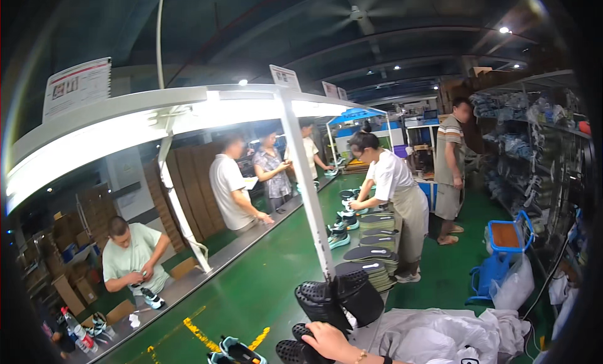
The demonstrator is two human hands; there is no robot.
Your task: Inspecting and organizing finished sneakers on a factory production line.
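- Right hand point(326, 340) is reaching in from the lower edge, fingers wrapping around a black perforated clog point(300, 351).
- 2 more black clogs point(339, 300) are lying just above on the green belt point(264, 288).
- White bags point(433, 336) are sitting alongside.

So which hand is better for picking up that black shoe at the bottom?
Probably the right. The right hand already rests on the black shoe on the green table. The left hand is out of view.
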